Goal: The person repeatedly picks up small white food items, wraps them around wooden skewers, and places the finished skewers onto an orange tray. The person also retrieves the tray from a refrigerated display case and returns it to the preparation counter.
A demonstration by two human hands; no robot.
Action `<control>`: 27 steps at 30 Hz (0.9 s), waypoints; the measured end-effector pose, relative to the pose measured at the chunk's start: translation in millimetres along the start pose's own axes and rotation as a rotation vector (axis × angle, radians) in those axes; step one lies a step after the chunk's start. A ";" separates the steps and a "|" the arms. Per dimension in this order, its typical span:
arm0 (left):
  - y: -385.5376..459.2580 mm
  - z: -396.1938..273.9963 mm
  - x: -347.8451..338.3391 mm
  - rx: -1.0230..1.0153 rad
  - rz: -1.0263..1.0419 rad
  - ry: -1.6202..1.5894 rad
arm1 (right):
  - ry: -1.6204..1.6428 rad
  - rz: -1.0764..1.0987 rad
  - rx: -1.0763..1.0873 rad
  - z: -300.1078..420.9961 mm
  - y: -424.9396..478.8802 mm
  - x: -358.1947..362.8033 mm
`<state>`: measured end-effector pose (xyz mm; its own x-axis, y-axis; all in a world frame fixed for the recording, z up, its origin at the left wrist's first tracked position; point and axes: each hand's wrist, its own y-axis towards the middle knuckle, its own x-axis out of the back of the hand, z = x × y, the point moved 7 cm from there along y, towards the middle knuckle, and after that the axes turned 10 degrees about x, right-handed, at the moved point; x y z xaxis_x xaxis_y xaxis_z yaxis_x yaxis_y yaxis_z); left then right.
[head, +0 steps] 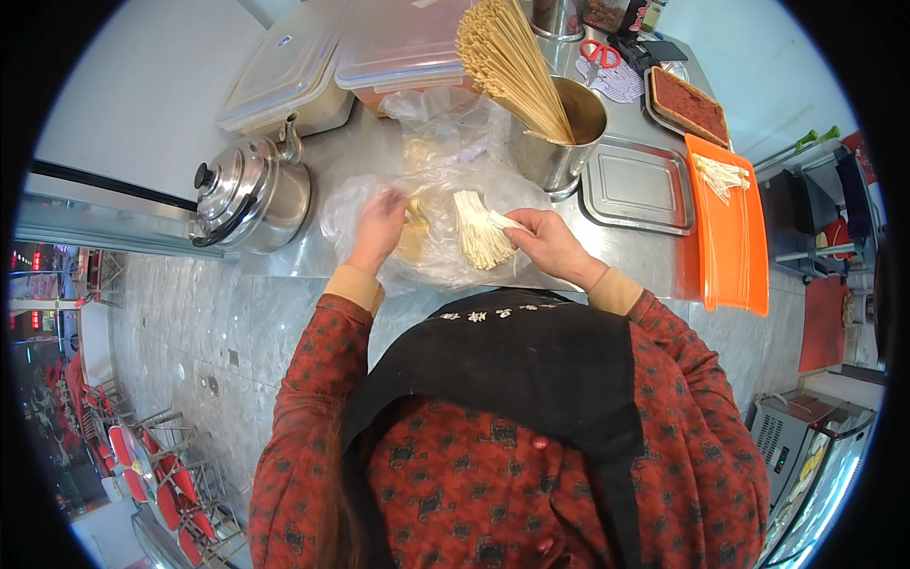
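Observation:
A pale bunch of enoki mushrooms point(478, 235) lies on a clear plastic bag point(455, 167) in front of me. To its right, my right hand point(551, 242) pinches a small cluster of enoki point(505, 222) between thumb and fingers. My left hand point(384, 224) is over the left part of the plastic, its fingers blurred by motion. Right beside those fingertips is a yellowish, folded piece of food point(414, 235), partly under the plastic; whether the hand grips it is unclear.
A steel pot point(561, 153) holds many bamboo skewers point(515, 71). Left stands a metal kettle point(252, 195); lidded plastic bins point(405, 46) line the back. Rightward are a steel tray point(640, 186) and an orange tray point(757, 242) with skewered enoki point(721, 178). Red-handled scissors point(601, 55) lie behind.

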<state>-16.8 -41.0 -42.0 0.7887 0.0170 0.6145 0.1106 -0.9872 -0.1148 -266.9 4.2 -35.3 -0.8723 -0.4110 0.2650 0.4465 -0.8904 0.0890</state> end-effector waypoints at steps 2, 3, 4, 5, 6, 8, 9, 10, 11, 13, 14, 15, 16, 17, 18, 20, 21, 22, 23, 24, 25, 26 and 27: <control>1.6 2.8 0.5 0.015 0.066 -0.091 | -0.006 0.009 0.004 1.2 0.8 -2.2; 3.3 7.4 1.0 -0.051 0.075 -0.056 | -0.013 0.020 0.012 4.8 2.2 -4.8; 5.7 10.0 -1.1 -0.120 0.086 -0.021 | -0.021 0.028 0.020 7.1 3.5 -6.2; 9.0 16.0 -1.5 -0.126 0.004 0.091 | -0.023 0.043 0.015 5.7 4.6 -8.8; 12.0 17.4 -5.1 -0.132 -0.074 0.202 | -0.026 0.054 0.007 2.8 5.2 -10.7; 16.5 22.2 -10.3 -0.134 -0.164 0.362 | -0.028 0.070 -0.004 0.3 6.3 -13.6; 18.0 22.8 -13.3 -0.130 -0.173 0.411 | -0.027 0.072 -0.010 -0.5 6.5 -14.2; 19.4 23.6 -15.9 -0.126 -0.182 0.460 | -0.027 0.074 -0.016 -0.8 6.6 -14.7; 21.0 25.6 -17.7 -0.106 -0.182 0.474 | -0.026 0.071 -0.022 -0.4 6.3 -14.6; 22.0 27.5 -19.9 -0.065 -0.176 0.505 | -0.020 0.061 -0.037 0.4 4.3 -15.8; 22.2 28.2 -20.3 -0.050 -0.173 0.493 | -0.022 0.060 -0.034 1.2 3.6 -16.1; 21.0 21.7 -19.7 -0.038 -0.167 0.482 | -0.024 0.054 -0.032 1.3 2.2 -15.1; 19.5 15.1 -19.5 -0.027 -0.160 0.470 | -0.026 0.047 -0.031 0.9 1.0 -14.0; 16.5 10.1 -20.3 -0.001 -0.140 0.428 | -0.024 0.047 -0.031 -1.4 0.1 -13.5; 11.0 3.2 -20.6 0.025 -0.123 0.385 | -0.023 0.047 -0.030 -3.9 -0.5 -12.9; 10.9 2.7 -24.7 0.046 -0.097 0.336 | -0.017 0.031 -0.035 -7.3 -2.9 -10.3; 12.5 8.2 -25.2 0.044 -0.095 0.331 | -0.011 0.021 -0.038 -7.4 -3.1 -9.8; 14.0 13.3 -26.5 0.042 -0.092 0.326 | -0.005 0.010 -0.041 -7.3 -3.5 -8.9; 15.3 17.4 -27.1 0.035 -0.114 0.307 | 0.003 0.004 -0.045 -7.1 -4.3 -8.4; 16.2 17.8 -27.2 0.028 -0.135 0.288 | 0.009 -0.004 -0.050 -7.5 -5.3 -7.7; 17.3 18.1 -26.8 0.020 -0.157 0.268 | 0.016 -0.011 -0.055 -7.7 -6.1 -7.0; 18.5 18.5 -26.8 0.011 -0.163 0.255 | 0.015 -0.010 -0.053 -6.9 -6.3 -6.0; 18.7 16.6 -24.0 0.002 -0.170 0.242 | 0.015 -0.009 -0.051 -5.4 -5.7 -5.8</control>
<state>-23.6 -57.2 -71.9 0.5916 0.1430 0.7934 0.2302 -0.9731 0.0038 -265.4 10.5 -42.5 -0.8791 -0.4059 0.2499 0.4285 -0.9026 0.0416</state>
